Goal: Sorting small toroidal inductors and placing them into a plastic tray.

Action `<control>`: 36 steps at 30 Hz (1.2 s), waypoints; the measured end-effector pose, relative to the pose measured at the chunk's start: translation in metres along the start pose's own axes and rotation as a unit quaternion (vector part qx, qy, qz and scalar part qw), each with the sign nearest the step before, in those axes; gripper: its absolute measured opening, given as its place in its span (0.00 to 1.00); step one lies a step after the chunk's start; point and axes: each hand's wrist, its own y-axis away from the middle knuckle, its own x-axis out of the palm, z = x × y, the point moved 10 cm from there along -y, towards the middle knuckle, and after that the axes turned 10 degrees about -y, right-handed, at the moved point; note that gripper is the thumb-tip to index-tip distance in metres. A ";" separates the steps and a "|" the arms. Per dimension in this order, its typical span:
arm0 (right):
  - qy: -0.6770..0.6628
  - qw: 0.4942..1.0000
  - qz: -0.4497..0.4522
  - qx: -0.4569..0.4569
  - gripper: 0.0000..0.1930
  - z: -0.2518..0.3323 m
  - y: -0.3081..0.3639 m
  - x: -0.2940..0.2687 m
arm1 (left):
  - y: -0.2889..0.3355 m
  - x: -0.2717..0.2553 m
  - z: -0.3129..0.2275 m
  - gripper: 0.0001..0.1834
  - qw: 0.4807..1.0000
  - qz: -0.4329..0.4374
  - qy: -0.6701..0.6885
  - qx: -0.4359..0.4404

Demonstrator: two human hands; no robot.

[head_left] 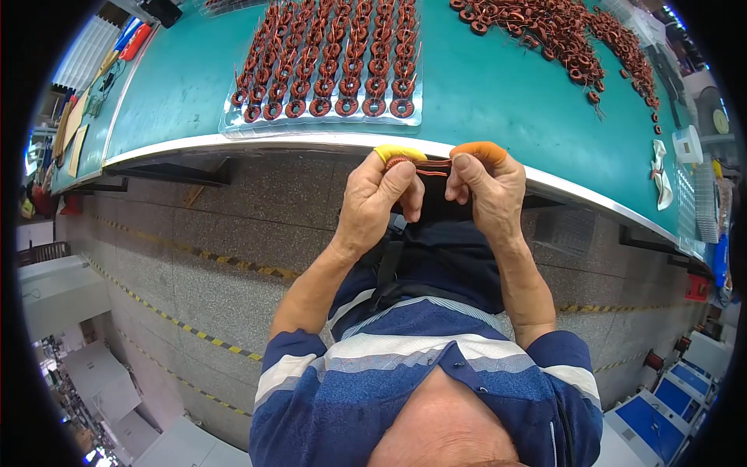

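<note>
Just in front of the bench edge, my left hand [379,193] pinches a copper-wound toroidal coil [399,163] between thumb and forefinger. A yellow cover wraps that forefinger. Copper wire leads [433,166] run rightward from the coil. My right hand [495,187], with an orange cover on its forefinger, grips the ends of these leads between thumb and finger. The leads stretch nearly straight between the two hands. Fingers hide part of the coil. Beyond my hands, a clear plastic tray [233,123] holds rows of similar coils with their leads sticking up.
A green-topped bench [175,97] with a pale metal edge spans the far side. Loose coils [545,39] lie heaped at the far right. A white cloth [661,175] and a white container [687,145] sit on the right. Red pliers-like handles [135,42] show far left.
</note>
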 end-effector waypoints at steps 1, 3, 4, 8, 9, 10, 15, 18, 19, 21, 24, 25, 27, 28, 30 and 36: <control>0.017 1.000 -0.001 -0.021 0.09 0.005 0.002 0.001 | 0.000 0.001 0.005 0.17 0.998 -0.005 0.062 -0.014; 0.034 0.999 -0.002 -0.043 0.09 0.010 0.007 0.003 | 0.002 0.004 0.007 0.15 0.992 -0.010 0.122 -0.027; 0.050 0.996 -0.016 -0.067 0.09 0.014 0.009 0.002 | 0.002 0.005 0.004 0.15 0.991 -0.012 0.131 -0.021; 0.096 0.987 -0.043 -0.125 0.08 0.023 0.016 0.005 | 0.005 0.006 0.004 0.14 0.991 -0.041 0.124 -0.002; 0.116 0.982 -0.051 -0.141 0.08 0.026 0.018 0.005 | 0.004 0.008 0.004 0.14 0.992 -0.040 0.123 -0.001; 0.115 0.982 -0.051 -0.141 0.08 0.025 0.018 0.005 | 0.003 0.007 0.006 0.13 0.989 -0.058 0.133 -0.006; 0.102 0.990 -0.045 -0.084 0.10 0.014 0.011 0.003 | 0.001 0.006 0.007 0.12 0.983 -0.090 0.161 -0.011; 0.054 0.991 -0.065 -0.107 0.13 0.017 0.006 -0.003 | -0.002 0.008 0.009 0.11 0.979 -0.087 0.185 -0.025; 0.056 0.989 -0.074 -0.117 0.14 0.019 0.008 -0.006 | -0.002 0.005 0.006 0.11 0.980 -0.094 0.175 -0.010; 0.060 0.985 -0.094 -0.128 0.14 0.020 0.012 -0.019 | -0.002 -0.001 0.003 0.11 0.981 -0.101 0.166 0.006; 0.088 0.994 -0.048 -0.052 0.14 0.013 0.018 -0.013 | -0.004 -0.007 0.000 0.10 0.983 -0.122 0.139 0.017; 0.076 0.996 -0.033 -0.026 0.14 0.006 0.019 -0.006 | -0.003 -0.006 0.000 0.10 0.983 -0.121 0.138 0.017; 0.053 0.998 0.010 0.013 0.14 -0.004 0.020 0.010 | -0.001 -0.005 -0.007 0.08 0.991 -0.122 0.040 0.037; 0.023 0.999 0.017 0.043 0.14 -0.010 0.018 0.014 | 0.000 -0.005 -0.013 0.09 0.991 -0.110 -0.041 0.063; -0.026 0.998 0.025 0.044 0.13 -0.014 0.015 0.013 | 0.002 -0.001 -0.021 0.12 0.982 -0.108 -0.123 0.090; -0.075 0.990 0.018 0.122 0.11 -0.016 0.016 0.012 | -0.004 0.010 -0.039 0.17 0.958 0.072 -0.252 0.116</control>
